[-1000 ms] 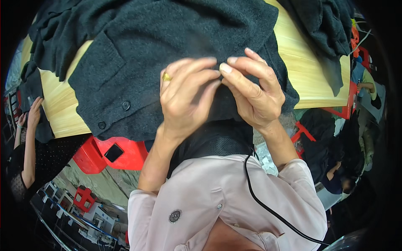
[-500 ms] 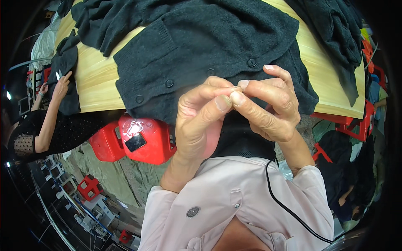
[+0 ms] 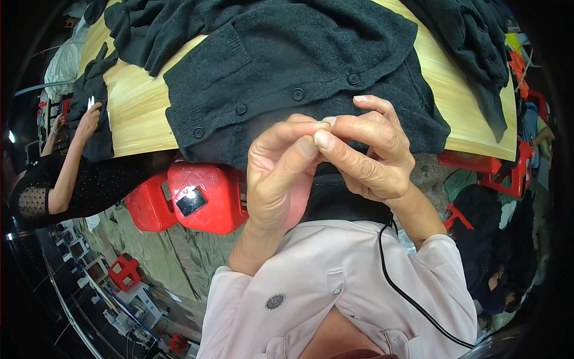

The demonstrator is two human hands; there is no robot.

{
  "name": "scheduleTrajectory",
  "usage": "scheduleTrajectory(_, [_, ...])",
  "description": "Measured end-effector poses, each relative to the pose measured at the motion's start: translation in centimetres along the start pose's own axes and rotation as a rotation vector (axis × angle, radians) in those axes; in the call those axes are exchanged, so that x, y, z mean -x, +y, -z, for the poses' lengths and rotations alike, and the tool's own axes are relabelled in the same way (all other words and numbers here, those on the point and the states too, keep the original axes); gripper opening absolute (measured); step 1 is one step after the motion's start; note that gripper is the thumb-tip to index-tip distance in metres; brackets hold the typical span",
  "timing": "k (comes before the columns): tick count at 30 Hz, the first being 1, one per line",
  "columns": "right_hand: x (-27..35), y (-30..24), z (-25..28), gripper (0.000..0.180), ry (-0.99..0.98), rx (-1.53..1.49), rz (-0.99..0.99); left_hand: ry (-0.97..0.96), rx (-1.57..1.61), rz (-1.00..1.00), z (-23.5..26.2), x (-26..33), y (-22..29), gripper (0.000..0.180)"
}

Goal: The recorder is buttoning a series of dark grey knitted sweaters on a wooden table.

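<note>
Left hand (image 3: 278,170): fingers curled, thumb and forefinger drawn toward each other, tips meeting those of the right hand (image 3: 376,158); whether anything fine is gripped cannot be told.
Right hand: thumb and forefinger in a near pinch, another finger lifted away; contents, if any, too small to tell.
Cardigan (image 3: 269,66): dark grey knit, spread beneath and beyond both hands, near edge overhanging the surface (image 3: 140,134); contact with the hands unclear.
Buttons (image 3: 298,94): four visible, in a slanting row from left of the left hand to just beyond the right hand.
Risk, fingertips: any small item between them could slip and be lost against the dark knit; cause, a hold on the very tips alone.
Risk, overhang: the cardigan could slide toward the wearer; cause, a forearm catching the edge below the hands.
Risk, cord (image 3: 387,263): black, on the wearer's side of the right hand; could snag if that elbow swings inward.
Change, left hand: blurred and more loosely spread a second earlier, its ring showing; now sharper, thumb side visible, ring unseen.
Change, buttons: two showed a second earlier; now four. Half a second earlier, the one beyond the left hand was blurred; now crisp.
</note>
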State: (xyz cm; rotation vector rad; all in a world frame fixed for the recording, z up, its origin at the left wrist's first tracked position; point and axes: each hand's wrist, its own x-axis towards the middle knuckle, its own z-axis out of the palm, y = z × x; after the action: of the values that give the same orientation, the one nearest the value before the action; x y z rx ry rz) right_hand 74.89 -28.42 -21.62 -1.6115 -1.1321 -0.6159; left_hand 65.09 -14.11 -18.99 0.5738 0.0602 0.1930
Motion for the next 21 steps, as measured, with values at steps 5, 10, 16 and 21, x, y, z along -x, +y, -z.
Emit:
scheduleTrajectory(5, [0.2, -0.1, 0.8, 0.035, -0.099, -0.040, -0.066, 0.045, -0.170, -0.096, 0.2, -0.1, -0.6, 0.021])
scheduleTrajectory(10, [0.0, 0.5, -0.1, 0.037, -0.107, -0.066, -0.031, 0.083, -0.131, -0.104, 0.5, -0.4, -0.5, 0.021])
scheduleTrajectory(16, [1.6, 3.7, 1.1, 0.056, -0.219, 0.259, -0.076, 0.138, -1.049, -0.372, 4.4, -0.8, 1.1, 0.019])
scheduleTrajectory(21, [3.2, 11.8, 6.3, 0.095, -0.291, 0.744, -0.626, 0.487, -2.059, -0.881, 12.3, -2.5, 8.9, 0.040])
